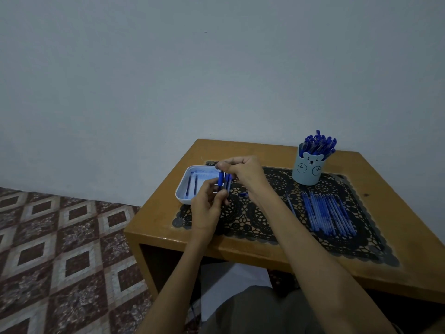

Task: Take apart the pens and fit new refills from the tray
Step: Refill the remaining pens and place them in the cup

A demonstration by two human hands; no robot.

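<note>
Both hands (207, 205) (243, 174) pinch the upright pen (225, 183) just beside the tray (182, 191).

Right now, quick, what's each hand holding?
Left hand: grips blue pen parts from below.
Right hand: pinches the upper end of the same parts.

**Counts.** One wooden table (168, 227) carried one black lace mat (252, 227). One white tray (183, 189) held two dark refills (188, 186). One bear-faced pen cup (307, 172) was packed with blue pens (317, 143), too crowded to count. One row of blue refills (327, 213) lay on the mat: well over ten, the exact number not resolvable. One single refill (290, 204) lay apart, just beside the row. One small blue pen part (243, 194) lay alone. Two hands, the left hand (207, 208) and the right hand (245, 172), gripped what appeared to be two blue pen pieces (225, 182) between them.
</note>
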